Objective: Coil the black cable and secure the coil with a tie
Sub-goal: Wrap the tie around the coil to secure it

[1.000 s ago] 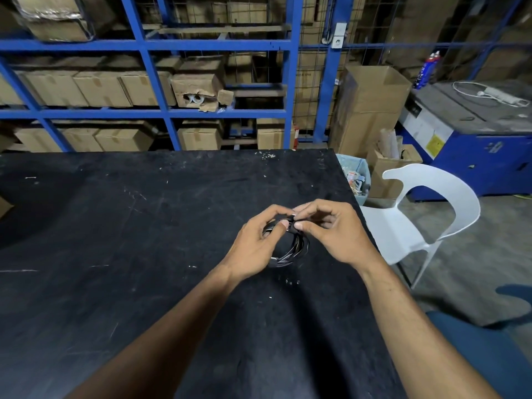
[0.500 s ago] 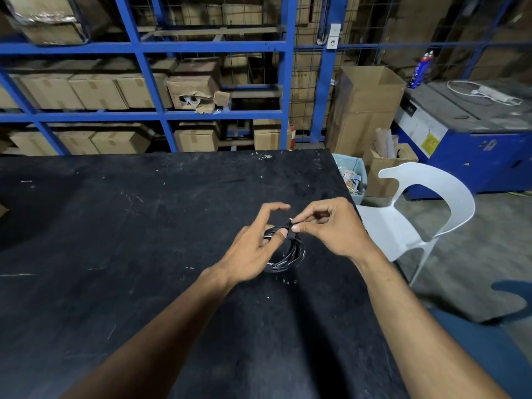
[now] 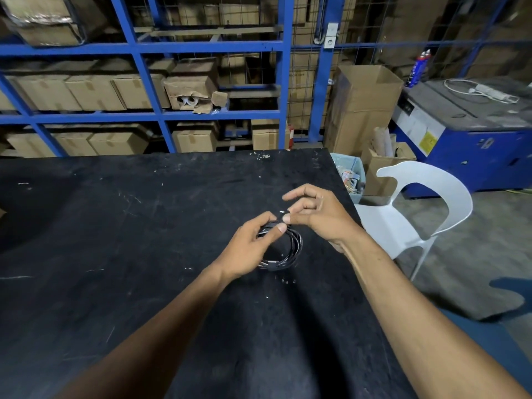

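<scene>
Near the middle of the frame, above the black tabletop (image 3: pixel 144 226), the left hand (image 3: pixel 249 249) grips the coiled black cable (image 3: pixel 288 254), while the right hand (image 3: pixel 316 214) pinches the tie (image 3: pixel 283 213) (other fingers spread). If this pinch slips, the loops may spring apart.

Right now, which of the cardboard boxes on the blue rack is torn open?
The torn box on the middle shelf, just left of the rack's central upright: its front is ripped, showing white rolls inside. The neighbouring boxes look taped shut.
</scene>
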`<action>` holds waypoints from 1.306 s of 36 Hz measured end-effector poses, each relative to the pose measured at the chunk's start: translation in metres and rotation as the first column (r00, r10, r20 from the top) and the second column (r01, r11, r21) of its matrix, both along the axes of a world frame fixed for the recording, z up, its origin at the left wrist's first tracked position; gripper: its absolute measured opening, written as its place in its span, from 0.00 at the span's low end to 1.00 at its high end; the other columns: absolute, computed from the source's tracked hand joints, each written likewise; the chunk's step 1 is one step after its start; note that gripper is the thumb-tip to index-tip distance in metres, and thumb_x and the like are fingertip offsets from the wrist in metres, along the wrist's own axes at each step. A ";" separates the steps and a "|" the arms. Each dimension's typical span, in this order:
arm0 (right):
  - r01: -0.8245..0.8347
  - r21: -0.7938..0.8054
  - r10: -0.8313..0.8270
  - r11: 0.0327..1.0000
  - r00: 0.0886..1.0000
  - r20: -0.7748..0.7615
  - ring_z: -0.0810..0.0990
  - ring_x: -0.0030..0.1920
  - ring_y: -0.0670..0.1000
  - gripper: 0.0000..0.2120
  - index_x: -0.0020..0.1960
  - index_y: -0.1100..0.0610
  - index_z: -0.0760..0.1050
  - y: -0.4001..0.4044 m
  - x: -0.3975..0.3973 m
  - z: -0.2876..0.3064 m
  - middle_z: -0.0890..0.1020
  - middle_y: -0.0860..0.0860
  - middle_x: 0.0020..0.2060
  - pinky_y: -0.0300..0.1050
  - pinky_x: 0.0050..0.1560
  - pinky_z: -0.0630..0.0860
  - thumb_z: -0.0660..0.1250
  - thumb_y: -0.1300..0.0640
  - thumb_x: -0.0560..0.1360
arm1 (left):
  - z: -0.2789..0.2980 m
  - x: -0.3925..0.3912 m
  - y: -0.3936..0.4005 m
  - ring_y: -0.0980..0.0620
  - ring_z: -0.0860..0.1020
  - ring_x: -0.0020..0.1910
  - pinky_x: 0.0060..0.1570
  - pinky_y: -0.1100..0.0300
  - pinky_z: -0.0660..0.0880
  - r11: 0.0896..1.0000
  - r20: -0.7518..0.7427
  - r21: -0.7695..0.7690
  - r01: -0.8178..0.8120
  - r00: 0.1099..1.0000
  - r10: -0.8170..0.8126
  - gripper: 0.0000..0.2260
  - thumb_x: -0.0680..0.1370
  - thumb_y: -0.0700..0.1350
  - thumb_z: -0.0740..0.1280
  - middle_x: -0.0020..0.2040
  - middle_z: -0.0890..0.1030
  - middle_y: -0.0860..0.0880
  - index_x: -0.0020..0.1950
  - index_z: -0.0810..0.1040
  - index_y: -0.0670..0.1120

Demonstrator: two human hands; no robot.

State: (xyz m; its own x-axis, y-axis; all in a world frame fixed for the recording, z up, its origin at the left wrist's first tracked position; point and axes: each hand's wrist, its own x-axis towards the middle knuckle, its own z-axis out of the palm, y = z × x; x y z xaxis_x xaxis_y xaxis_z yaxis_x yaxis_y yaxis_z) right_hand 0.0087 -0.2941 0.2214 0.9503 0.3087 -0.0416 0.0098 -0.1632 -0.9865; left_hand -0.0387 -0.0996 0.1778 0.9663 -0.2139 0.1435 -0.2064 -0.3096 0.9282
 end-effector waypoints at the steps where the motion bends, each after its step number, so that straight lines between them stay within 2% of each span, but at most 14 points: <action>1: -0.018 0.061 0.019 0.998 1.000 -0.019 0.85 0.43 0.46 0.19 0.61 0.57 0.82 0.001 0.001 -0.001 0.87 0.52 0.40 0.38 0.50 0.81 0.80 0.64 0.72 | 0.000 0.001 -0.001 0.54 0.67 0.35 0.37 0.58 0.65 0.996 -0.030 -0.084 -0.025 0.999 0.023 0.13 0.84 0.54 0.66 0.35 0.70 0.56 0.48 0.75 0.45; 6: -0.066 -0.005 0.065 0.998 0.992 -0.112 0.83 0.59 0.48 0.31 0.68 0.45 0.78 0.003 -0.003 -0.022 0.86 0.51 0.57 0.44 0.61 0.76 0.79 0.40 0.68 | 0.001 0.007 -0.008 0.59 0.59 0.28 0.31 0.58 0.54 0.882 -0.211 -0.418 -0.217 0.968 0.139 0.13 0.86 0.48 0.64 0.31 0.63 0.55 0.41 0.75 0.52; 8: -0.090 -0.010 0.087 0.996 0.981 -0.173 0.83 0.55 0.52 0.32 0.64 0.47 0.80 0.005 -0.010 -0.035 0.86 0.52 0.55 0.46 0.58 0.77 0.81 0.37 0.64 | 0.001 0.010 -0.009 0.60 0.60 0.26 0.30 0.62 0.56 0.837 -0.257 -0.467 -0.284 0.950 0.179 0.12 0.86 0.48 0.64 0.29 0.63 0.56 0.43 0.75 0.50; 11: -0.095 0.083 0.115 0.992 0.951 -0.288 0.81 0.37 0.50 0.25 0.59 0.53 0.82 0.011 -0.019 -0.054 0.87 0.51 0.43 0.40 0.37 0.74 0.83 0.46 0.66 | 0.000 0.013 -0.009 0.60 0.60 0.25 0.30 0.63 0.59 0.765 -0.309 -0.528 -0.369 0.922 0.232 0.08 0.86 0.47 0.65 0.28 0.64 0.56 0.48 0.77 0.48; 14: 0.017 0.203 0.055 0.979 0.937 -0.344 0.80 0.31 0.49 0.06 0.46 0.54 0.85 0.016 -0.024 -0.067 0.87 0.53 0.40 0.39 0.35 0.74 0.81 0.60 0.71 | -0.002 0.016 -0.008 0.59 0.63 0.25 0.32 0.61 0.60 0.705 -0.357 -0.555 -0.442 0.892 0.279 0.08 0.86 0.46 0.65 0.29 0.65 0.55 0.47 0.77 0.48; 16: 0.135 0.251 -0.035 0.959 0.930 -0.367 0.79 0.29 0.47 0.05 0.43 0.56 0.86 0.018 -0.023 -0.070 0.87 0.55 0.39 0.39 0.34 0.73 0.80 0.62 0.71 | -0.005 0.018 -0.006 0.58 0.69 0.27 0.33 0.61 0.64 0.676 -0.385 -0.551 -0.490 0.868 0.315 0.09 0.85 0.45 0.66 0.32 0.70 0.53 0.45 0.76 0.49; 20: 0.363 0.162 -0.294 0.918 0.895 -0.337 0.77 0.26 0.42 0.10 0.46 0.58 0.85 0.016 -0.016 -0.073 0.88 0.49 0.34 0.33 0.28 0.72 0.83 0.59 0.68 | -0.018 0.020 0.001 0.55 0.85 0.37 0.42 0.54 0.75 0.683 -0.407 -0.503 -0.530 0.842 0.354 0.05 0.85 0.45 0.67 0.41 0.80 0.50 0.52 0.74 0.46; 25: 0.463 -0.012 -0.448 0.886 0.849 -0.281 0.81 0.28 0.39 0.11 0.43 0.55 0.86 0.012 -0.005 -0.088 0.89 0.48 0.35 0.32 0.32 0.75 0.85 0.55 0.65 | -0.049 0.020 0.010 0.47 0.89 0.47 0.48 0.51 0.84 0.759 -0.410 -0.373 -0.533 0.829 0.381 0.05 0.82 0.45 0.71 0.49 0.85 0.42 0.50 0.78 0.45; 27: 0.477 -0.054 -0.471 0.877 0.834 -0.289 0.81 0.29 0.41 0.12 0.44 0.55 0.85 0.011 -0.001 -0.100 0.89 0.51 0.37 0.35 0.33 0.77 0.86 0.56 0.65 | -0.068 0.021 0.015 0.46 0.87 0.47 0.52 0.49 0.84 0.796 -0.433 -0.295 -0.529 0.817 0.382 0.05 0.81 0.45 0.73 0.46 0.86 0.42 0.51 0.79 0.45; 31: 0.456 -0.155 -0.481 0.876 0.810 -0.335 0.82 0.31 0.47 0.12 0.45 0.57 0.85 0.008 0.002 -0.130 0.89 0.54 0.38 0.40 0.38 0.81 0.86 0.58 0.65 | -0.106 0.021 0.024 0.54 0.84 0.37 0.43 0.54 0.81 0.854 -0.446 -0.073 -0.515 0.783 0.433 0.06 0.79 0.46 0.76 0.35 0.83 0.50 0.49 0.83 0.45; 34: 0.392 -0.211 -0.445 0.896 0.790 -0.423 0.83 0.32 0.49 0.11 0.47 0.59 0.85 0.007 0.003 -0.158 0.88 0.56 0.39 0.40 0.37 0.80 0.84 0.61 0.67 | -0.130 0.020 0.030 0.49 0.84 0.38 0.47 0.53 0.76 0.877 -0.511 0.023 -0.479 0.749 0.422 0.08 0.78 0.46 0.76 0.34 0.82 0.48 0.52 0.84 0.42; 37: 0.352 -0.304 -0.459 0.885 0.764 -0.453 0.83 0.32 0.49 0.11 0.47 0.60 0.85 0.006 0.004 -0.190 0.89 0.56 0.39 0.39 0.35 0.82 0.83 0.64 0.67 | -0.153 0.021 0.030 0.53 0.80 0.35 0.44 0.54 0.75 0.911 -0.529 0.165 -0.378 0.746 0.405 0.09 0.73 0.55 0.74 0.29 0.83 0.52 0.44 0.88 0.50; 41: 0.348 -0.421 -0.521 0.838 0.740 -0.426 0.87 0.36 0.52 0.10 0.44 0.55 0.85 0.008 0.006 -0.231 0.90 0.55 0.41 0.52 0.52 0.87 0.84 0.62 0.66 | -0.184 0.027 0.024 0.53 0.87 0.40 0.40 0.60 0.75 0.886 -0.529 0.331 -0.325 0.714 0.459 0.07 0.74 0.51 0.77 0.27 0.84 0.58 0.36 0.86 0.55; 47: 0.334 -0.511 -0.551 0.792 0.753 -0.360 0.90 0.48 0.56 0.12 0.38 0.48 0.80 0.011 0.029 -0.281 0.90 0.52 0.40 0.53 0.58 0.84 0.84 0.56 0.66 | -0.225 0.054 0.012 0.43 0.86 0.55 0.55 0.53 0.79 0.844 -0.556 0.394 -0.365 0.636 0.535 0.10 0.74 0.49 0.79 0.50 0.89 0.43 0.51 0.86 0.47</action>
